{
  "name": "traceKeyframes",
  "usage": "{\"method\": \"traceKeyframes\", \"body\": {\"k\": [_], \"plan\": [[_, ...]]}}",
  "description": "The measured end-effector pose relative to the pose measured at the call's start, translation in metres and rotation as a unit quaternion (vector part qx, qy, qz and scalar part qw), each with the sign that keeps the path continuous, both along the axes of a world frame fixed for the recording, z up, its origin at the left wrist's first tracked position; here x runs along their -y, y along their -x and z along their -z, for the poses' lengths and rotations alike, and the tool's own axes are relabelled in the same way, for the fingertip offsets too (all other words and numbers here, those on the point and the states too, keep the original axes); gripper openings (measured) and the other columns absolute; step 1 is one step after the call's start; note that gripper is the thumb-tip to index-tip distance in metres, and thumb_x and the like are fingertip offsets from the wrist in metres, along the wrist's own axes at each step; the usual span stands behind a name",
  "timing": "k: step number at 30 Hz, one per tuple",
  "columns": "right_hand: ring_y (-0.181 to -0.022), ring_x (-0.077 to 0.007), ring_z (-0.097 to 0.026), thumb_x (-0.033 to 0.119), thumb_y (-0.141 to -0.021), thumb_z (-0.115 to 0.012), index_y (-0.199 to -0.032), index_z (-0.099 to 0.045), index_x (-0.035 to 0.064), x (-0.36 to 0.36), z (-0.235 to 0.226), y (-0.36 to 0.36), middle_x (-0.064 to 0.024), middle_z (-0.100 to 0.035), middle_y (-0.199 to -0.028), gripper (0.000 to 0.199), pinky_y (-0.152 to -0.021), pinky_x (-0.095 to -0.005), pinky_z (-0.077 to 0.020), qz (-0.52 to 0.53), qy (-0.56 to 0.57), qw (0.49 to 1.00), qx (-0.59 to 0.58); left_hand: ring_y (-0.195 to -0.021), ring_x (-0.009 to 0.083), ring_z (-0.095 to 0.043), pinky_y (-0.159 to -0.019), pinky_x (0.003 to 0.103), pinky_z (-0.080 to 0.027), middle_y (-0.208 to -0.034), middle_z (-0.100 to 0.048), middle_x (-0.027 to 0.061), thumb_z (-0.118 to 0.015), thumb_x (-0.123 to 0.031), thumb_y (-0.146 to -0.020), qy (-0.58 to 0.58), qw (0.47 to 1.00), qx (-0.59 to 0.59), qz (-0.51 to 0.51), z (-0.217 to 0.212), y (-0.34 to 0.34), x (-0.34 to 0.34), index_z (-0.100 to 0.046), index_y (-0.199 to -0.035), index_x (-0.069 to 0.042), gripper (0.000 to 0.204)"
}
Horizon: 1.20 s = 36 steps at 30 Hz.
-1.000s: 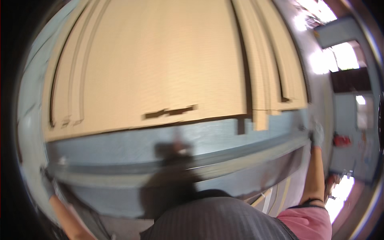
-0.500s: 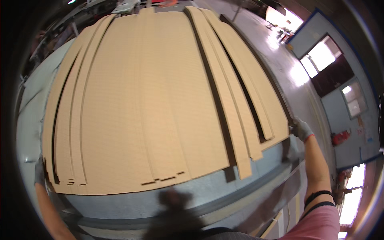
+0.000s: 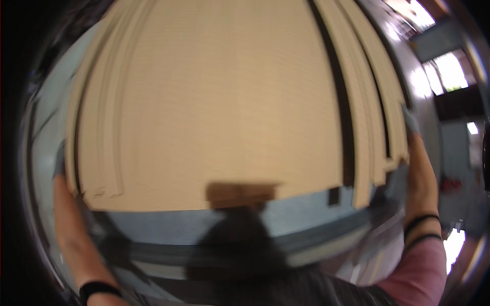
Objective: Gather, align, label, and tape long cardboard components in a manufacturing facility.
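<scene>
A wide tan cardboard sheet point(image 3: 229, 112), seemingly corrugated, lies before me with long slots and narrow flaps along both sides. My left hand point(image 3: 60, 159), in a grey glove, is at its left edge near the close corner; the fingers are blurred and partly hidden by the board. On the opposite edge, my gloved right hand point(image 3: 411, 120) is closed around the side, a little beyond the near right corner. A loose-looking strip point(image 3: 362, 188) of the board juts past the near edge.
Under the cardboard is a blue-grey surface point(image 3: 301, 211), showing along the near side. A pale sheet-like surface point(image 3: 48, 127) lies at the left. Beyond my right arm are a shiny floor point(image 3: 421, 84) and a blue-grey wall point(image 3: 454, 158) with windows. My shadow falls across the near edge.
The view has shifted toward the cardboard, so its far end is out of frame. Both hands are farther along the side edges, and more of my left forearm shows.
</scene>
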State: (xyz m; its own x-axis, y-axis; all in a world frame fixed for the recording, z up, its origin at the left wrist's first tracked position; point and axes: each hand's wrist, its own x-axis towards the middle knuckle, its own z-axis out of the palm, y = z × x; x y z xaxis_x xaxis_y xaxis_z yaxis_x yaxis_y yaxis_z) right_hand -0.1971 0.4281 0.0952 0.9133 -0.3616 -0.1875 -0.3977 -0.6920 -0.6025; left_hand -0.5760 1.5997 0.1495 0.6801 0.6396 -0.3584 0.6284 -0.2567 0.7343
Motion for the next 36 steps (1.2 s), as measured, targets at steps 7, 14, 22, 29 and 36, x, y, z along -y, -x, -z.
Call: {"method": "traceKeyframes", "body": {"k": [7, 14, 22, 29, 36], "plan": [[-0.109, -0.0400, -0.055, 0.069, -0.083, -0.041, -0.105, -0.062, -0.0073, 0.018, -0.060, 0.053, -0.0298, -0.059, -0.110, 0.082, -0.093, -0.0397, -0.0411, 0.068, 0.181, 0.980, -0.049, -0.094, 0.0234, -0.060, -0.082, 0.032, -0.051, -0.109, -0.060, 0.0141, -0.039, -0.039, -0.096, 0.207, 0.978, 0.025, -0.019, 0.021, -0.100, 0.083, -0.053, -0.121, -0.002, 0.046], [-0.109, -0.0440, -0.053, 0.068, -0.082, -0.043, -0.109, -0.061, -0.0056, 0.008, -0.066, 0.077, -0.0327, -0.058, -0.109, 0.080, -0.093, -0.0421, -0.0408, 0.072, 0.243, 0.967, -0.027, -0.078, 0.0224, -0.063, -0.066, 0.035, -0.055, -0.095, -0.061, 0.0115, -0.044, -0.041, -0.094, 0.100, 0.991, 0.044, -0.073, 0.018, -0.097, 0.123, -0.050, -0.116, -0.006, 0.042], [-0.107, -0.0421, -0.055, 0.067, -0.085, -0.039, -0.103, -0.064, -0.0043, 0.032, -0.048, 0.083, -0.0309, -0.060, -0.103, 0.078, -0.091, -0.0426, -0.0417, 0.098, 0.180, 0.978, -0.026, -0.122, 0.0204, -0.043, -0.103, 0.031, -0.035, -0.138, -0.043, 0.0094, -0.036, -0.038, -0.099, 0.209, 0.971, 0.102, -0.051, 0.008, -0.109, 0.135, -0.031, -0.141, -0.003, 0.055], [-0.108, -0.0202, -0.055, 0.036, -0.095, -0.044, -0.134, -0.044, 0.0047, 0.226, -0.045, 0.178, -0.0131, -0.053, -0.126, 0.050, -0.085, -0.0327, -0.0495, 0.061, -0.195, 0.976, 0.069, -0.113, 0.0172, -0.053, -0.095, 0.030, -0.041, -0.126, -0.055, 0.0077, -0.045, -0.032, -0.096, -0.065, 0.994, -0.044, -0.081, -0.005, 0.043, 0.061, -0.054, -0.125, -0.006, 0.040], [-0.124, -0.0242, -0.044, 0.030, -0.098, -0.036, -0.137, -0.037, 0.0013, 0.226, 0.008, 0.234, -0.0131, -0.041, -0.139, 0.049, -0.103, -0.0372, -0.0374, 0.168, 0.025, 0.965, 0.198, -0.090, 0.0249, -0.058, -0.081, 0.036, -0.050, -0.098, -0.059, 0.0102, -0.060, -0.020, -0.087, 0.037, 0.829, 0.393, -0.396, 0.081, 0.060, 0.168, -0.056, -0.106, -0.002, 0.026]]}}
